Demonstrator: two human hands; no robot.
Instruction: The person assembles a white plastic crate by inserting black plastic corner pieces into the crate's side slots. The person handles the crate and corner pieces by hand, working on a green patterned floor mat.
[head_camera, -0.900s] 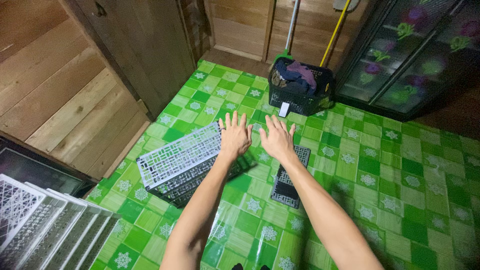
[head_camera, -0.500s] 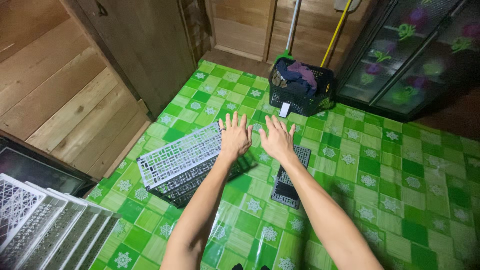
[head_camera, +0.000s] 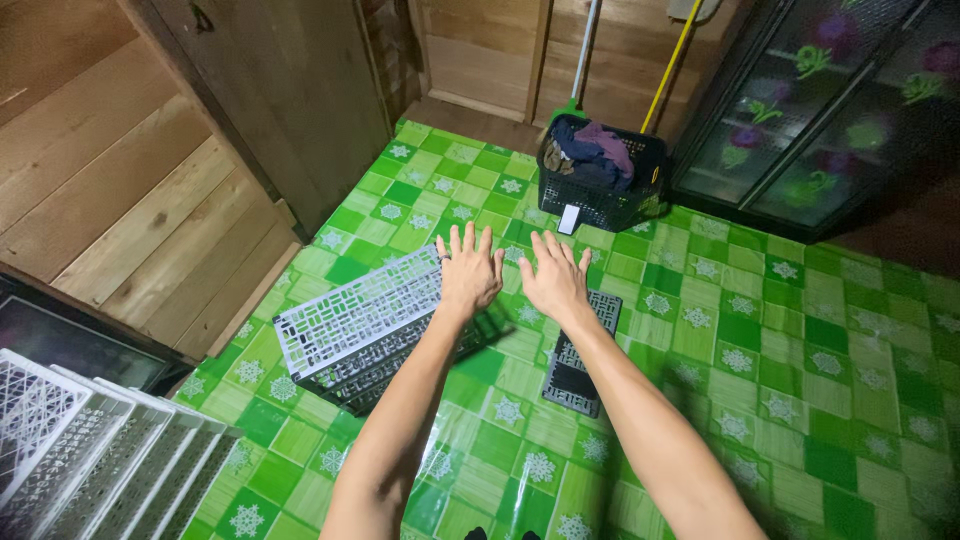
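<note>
Hands: we hold both out in front, palms down, over the green patterned floor mat (head_camera: 780, 330).
Left hand (head_camera: 468, 272): fingers straight and slightly fanned, holding nothing; a ring shows on one finger.
Right hand (head_camera: 553, 279): fingers likewise extended and a little apart, empty.
White lattice panel (head_camera: 355, 312): lies tilted on top of a darker lattice panel (head_camera: 400, 365), below and to the left of the left hand — its near corner sits just under those fingertips.
Long axis: we judge the white panel runs from lower left to upper right, ending beside the left hand.
Nearer hand: the left; the right hand is apart from it, over the small dark grid piece (head_camera: 580, 355) that lies flat on the mat.
Contact: we cannot tell whether either hand touches anything — both seem to hover.
Dark basket (head_camera: 600, 195): stands beyond the fingertips, filled with cloth, near the wooden wall.
Handles: a yellow broom handle (head_camera: 670, 50) and a pale one lean behind the basket.
Stacked white lattice panels (head_camera: 90, 460): lower left, well apart from both hands.
</note>
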